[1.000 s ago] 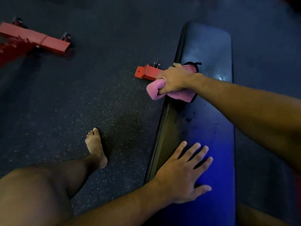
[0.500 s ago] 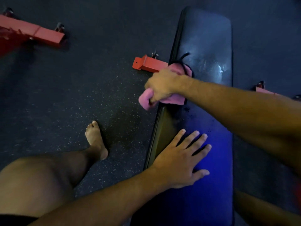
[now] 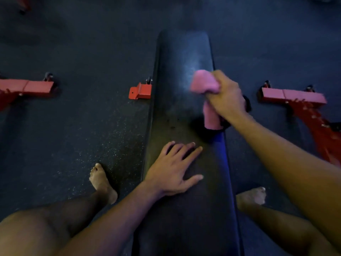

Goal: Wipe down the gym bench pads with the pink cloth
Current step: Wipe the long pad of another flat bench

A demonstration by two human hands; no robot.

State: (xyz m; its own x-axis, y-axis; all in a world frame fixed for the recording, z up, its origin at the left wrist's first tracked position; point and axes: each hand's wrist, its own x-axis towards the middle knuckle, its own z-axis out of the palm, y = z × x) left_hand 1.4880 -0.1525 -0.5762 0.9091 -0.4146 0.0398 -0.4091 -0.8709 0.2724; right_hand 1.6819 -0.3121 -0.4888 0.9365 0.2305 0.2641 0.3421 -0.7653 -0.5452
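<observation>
A long black gym bench pad [image 3: 177, 71] runs away from me down the middle of the head view. My right hand [image 3: 226, 95] grips the bunched pink cloth [image 3: 204, 83] near the pad's right edge, about halfway along; part of the cloth hangs below the hand. My left hand [image 3: 173, 169] rests flat on the near part of the pad, fingers spread. The right hand and cloth are blurred by motion.
A red bench foot bracket [image 3: 141, 90] sticks out left of the pad. More red frame bars lie on the dark rubber floor at the left [image 3: 27, 87] and the right [image 3: 291, 96]. My bare feet [image 3: 102, 182] stand on either side of the bench.
My right hand has swept the pink cloth from the pad's left edge across to its right edge. The view has shifted, centring the bench. My left hand stays pressed on the pad.
</observation>
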